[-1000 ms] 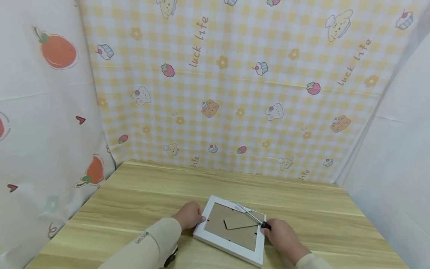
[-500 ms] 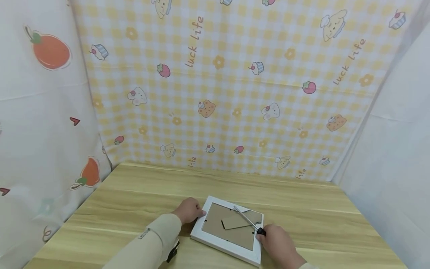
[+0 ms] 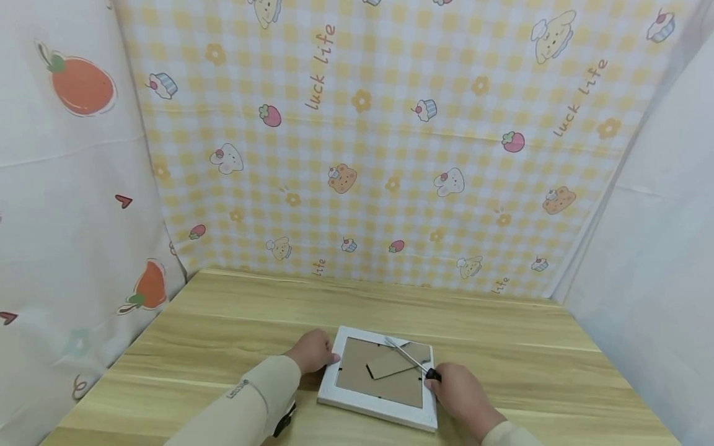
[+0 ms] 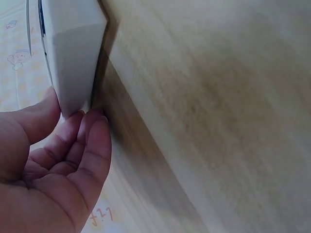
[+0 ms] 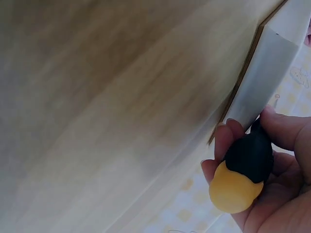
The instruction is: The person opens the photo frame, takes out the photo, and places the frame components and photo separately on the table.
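Note:
A white picture frame point(image 3: 376, 406) lies face down on the wooden table, its brown backing board point(image 3: 357, 381) and folded-flat stand flap point(image 3: 390, 364) upward. Small dark tabs sit along the backing's edges. My left hand point(image 3: 311, 352) pinches the frame's left side; in the left wrist view its thumb is on the back face and its fingertips point(image 4: 99, 119) are at the lower edge. My right hand point(image 3: 460, 389) grips a screwdriver point(image 3: 413, 360) with a black and yellow handle point(image 5: 238, 179). Its shaft slants across the frame's upper right, and these fingers also touch the frame's right side.
The wooden table point(image 3: 251, 303) extends around the frame on all sides. Behind it hangs a yellow checked cloth point(image 3: 368, 155) with cartoon prints. White cloths point(image 3: 83, 248) close off the left and right sides.
Between both hands the picture frame has turned slightly counter-clockwise, its near right corner moving away from me. The right hand has shifted with it, still holding the screwdriver. My head view has panned slightly.

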Demonstrator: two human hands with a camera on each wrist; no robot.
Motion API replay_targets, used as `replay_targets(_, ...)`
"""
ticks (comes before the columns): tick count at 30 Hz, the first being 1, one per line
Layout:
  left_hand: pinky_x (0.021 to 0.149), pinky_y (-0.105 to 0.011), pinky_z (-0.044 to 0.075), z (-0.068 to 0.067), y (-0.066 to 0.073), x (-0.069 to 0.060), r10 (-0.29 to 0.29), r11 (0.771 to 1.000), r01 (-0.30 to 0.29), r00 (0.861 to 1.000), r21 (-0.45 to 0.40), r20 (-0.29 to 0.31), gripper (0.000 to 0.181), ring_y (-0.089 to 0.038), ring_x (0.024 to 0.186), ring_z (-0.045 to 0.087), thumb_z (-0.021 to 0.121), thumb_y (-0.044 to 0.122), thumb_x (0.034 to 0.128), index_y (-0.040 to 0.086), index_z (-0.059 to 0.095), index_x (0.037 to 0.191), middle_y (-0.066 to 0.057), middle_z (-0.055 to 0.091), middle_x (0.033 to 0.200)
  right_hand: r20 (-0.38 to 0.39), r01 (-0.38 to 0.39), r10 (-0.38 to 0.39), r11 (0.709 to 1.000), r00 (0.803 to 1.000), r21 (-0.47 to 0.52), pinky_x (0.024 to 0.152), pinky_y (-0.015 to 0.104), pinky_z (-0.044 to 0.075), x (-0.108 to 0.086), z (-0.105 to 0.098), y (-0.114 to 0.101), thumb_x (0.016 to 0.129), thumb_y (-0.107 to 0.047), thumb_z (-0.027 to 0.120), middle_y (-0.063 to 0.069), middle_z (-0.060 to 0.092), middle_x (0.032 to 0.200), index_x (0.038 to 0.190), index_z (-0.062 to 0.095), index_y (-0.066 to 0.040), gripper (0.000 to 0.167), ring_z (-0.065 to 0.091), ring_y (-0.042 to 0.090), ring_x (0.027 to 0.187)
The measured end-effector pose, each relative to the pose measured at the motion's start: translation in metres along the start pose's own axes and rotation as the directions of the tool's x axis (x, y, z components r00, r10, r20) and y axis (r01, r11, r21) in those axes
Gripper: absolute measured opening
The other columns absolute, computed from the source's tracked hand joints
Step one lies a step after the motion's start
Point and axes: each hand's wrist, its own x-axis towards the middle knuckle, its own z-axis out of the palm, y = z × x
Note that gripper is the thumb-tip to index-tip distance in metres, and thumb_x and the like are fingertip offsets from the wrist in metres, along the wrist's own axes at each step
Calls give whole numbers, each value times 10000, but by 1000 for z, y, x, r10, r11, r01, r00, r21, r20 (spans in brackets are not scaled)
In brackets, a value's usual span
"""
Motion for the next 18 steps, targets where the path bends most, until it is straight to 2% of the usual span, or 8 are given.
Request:
replay_targets(6, 495, -217, 288, 0, 2, -8, -16, 1000, 16, 1000, -9, -1, 434, -108, 519, 360, 742, 93, 826, 104, 403, 556, 42, 355, 529, -4, 28, -28, 1000, 1000, -12, 516, 291, 353, 4, 2, 3, 849, -149, 711, -31, 487, 603, 682, 565, -84, 231, 413, 127, 555)
replay_targets(13, 493, -219, 283, 0, 2, -11, -31, 999, 31, 999, -4, -3, 440, -105, 513, 350, 736, 107, 836, 105, 399, 553, 43, 350, 527, 12, 20, -20, 1000, 1000, 0, 517, 292, 350, 7, 2, 1, 850, -157, 711, -27, 483, 600, 678, 559, -84, 241, 415, 132, 555)
replay_targets(18, 495, -218, 280, -3, 4, -13, -40, 999, 40, 999, -3, 23, 427, -102, 518, 343, 713, 140, 863, 107, 405, 569, 45, 350, 536, 52, -8, 8, 1000, 999, 12, 511, 280, 351, 7, -1, 1, 868, -142, 691, -19, 475, 600, 690, 572, -71, 226, 425, 132, 555)
